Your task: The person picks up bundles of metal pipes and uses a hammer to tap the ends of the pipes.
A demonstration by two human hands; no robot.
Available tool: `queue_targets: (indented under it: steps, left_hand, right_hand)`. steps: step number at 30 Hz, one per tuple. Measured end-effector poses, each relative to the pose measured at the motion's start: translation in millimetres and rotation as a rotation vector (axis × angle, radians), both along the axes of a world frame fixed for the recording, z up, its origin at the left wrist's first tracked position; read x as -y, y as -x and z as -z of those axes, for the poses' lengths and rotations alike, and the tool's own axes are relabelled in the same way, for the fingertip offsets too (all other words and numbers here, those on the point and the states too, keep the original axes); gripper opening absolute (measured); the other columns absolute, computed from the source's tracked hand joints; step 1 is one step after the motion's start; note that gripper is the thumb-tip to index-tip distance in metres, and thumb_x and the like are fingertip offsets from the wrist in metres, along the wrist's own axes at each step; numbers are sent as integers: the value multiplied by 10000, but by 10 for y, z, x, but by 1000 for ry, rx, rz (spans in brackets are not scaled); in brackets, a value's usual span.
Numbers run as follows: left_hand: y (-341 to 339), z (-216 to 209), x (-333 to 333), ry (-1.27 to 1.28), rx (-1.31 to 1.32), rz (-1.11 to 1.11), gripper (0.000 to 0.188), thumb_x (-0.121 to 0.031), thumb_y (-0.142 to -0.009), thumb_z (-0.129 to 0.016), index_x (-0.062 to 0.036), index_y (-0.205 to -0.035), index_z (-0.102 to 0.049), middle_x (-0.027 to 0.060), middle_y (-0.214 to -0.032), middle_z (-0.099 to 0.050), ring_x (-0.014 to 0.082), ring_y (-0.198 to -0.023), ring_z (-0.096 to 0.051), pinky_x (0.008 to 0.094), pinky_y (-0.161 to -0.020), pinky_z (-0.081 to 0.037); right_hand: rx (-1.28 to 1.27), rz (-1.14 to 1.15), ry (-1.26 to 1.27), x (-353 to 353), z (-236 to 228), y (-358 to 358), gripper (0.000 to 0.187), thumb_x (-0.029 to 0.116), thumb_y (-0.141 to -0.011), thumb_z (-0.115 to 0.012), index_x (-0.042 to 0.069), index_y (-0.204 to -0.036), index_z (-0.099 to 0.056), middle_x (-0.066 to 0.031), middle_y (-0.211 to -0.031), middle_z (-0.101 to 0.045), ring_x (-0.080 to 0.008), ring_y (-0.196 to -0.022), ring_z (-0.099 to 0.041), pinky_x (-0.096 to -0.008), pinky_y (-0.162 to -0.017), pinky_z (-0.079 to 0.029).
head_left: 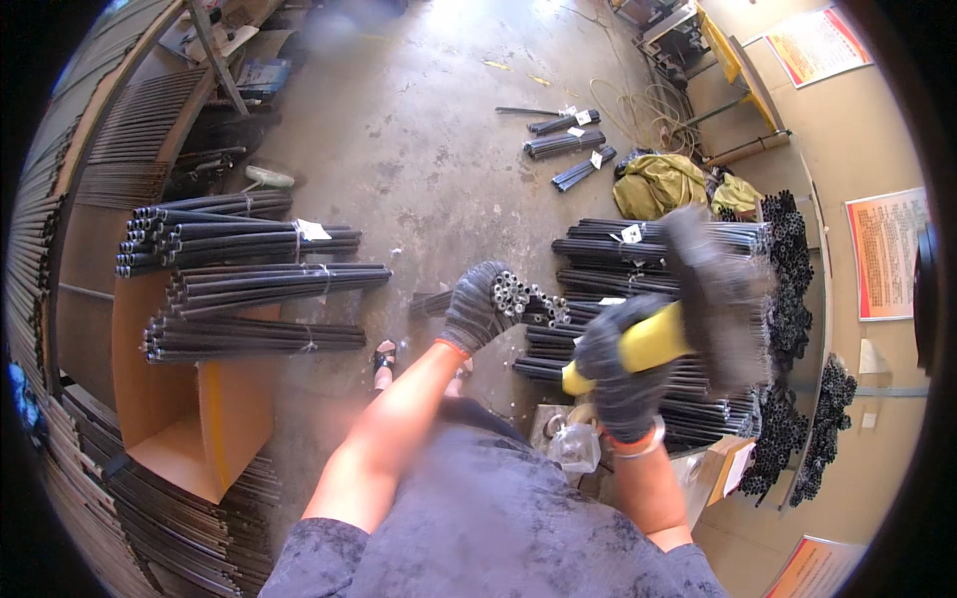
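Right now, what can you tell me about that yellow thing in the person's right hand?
The yellow-handled tool has a yellow grip and a dark grey, broad head that looks blurred, so its exact shape is unclear. The gloved right hand wraps around the handle. It is held tilted, head up and to the right, above stacked dark tubes, near the tube bundle in the left hand.

1. A bundle of thin dark metal tubes (518,296) is gripped near its end, open tube mouths turned upward;
2. A yellow-handled mallet (688,299) is held raised, its dark head motion-blurred.
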State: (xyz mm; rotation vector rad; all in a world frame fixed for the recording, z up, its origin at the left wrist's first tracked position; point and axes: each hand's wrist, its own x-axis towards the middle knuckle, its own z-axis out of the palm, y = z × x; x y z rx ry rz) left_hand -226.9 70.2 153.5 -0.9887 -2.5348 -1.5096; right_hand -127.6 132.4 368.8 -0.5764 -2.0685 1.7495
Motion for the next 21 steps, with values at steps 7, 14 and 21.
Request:
queue_targets:
  steps: [7,14,21]
  left_hand:
    - [-71,272,23,0,7,30,306,-382,-755,-699,-101,-750,-579,99,-758,-568,275,-730,-563,385,-661,-463]
    - [58,158,-91,-344,51,-24,364,-337,-658,-784,-82,-819,-579,135,-781,-587,329,-757,-582,406,-694,-482]
    - [60,110,46,-104,47,-55,300,-300,-704,-757,-73,-780,-575,115,-786,-573,286,-735,-568,389,-653,-468]
  right_hand:
    - [512,-232,-227,-112,21,68,199,129,-775,-729,37,-856,-573,-66,-699,-570,-169,-601,-540,-304,-556,-443]
    - [194,-355,-775,-91,601,-61,156,121,-809,-695,38,-846,-568,-62,-720,-581,-185,-657,-551,-347,-615,-467]
    - [245,-212,-90,-55,-289,125,165,139,-824,-693,22,-856,-582,-61,-726,-585,-103,-662,-547,-269,-572,-439]
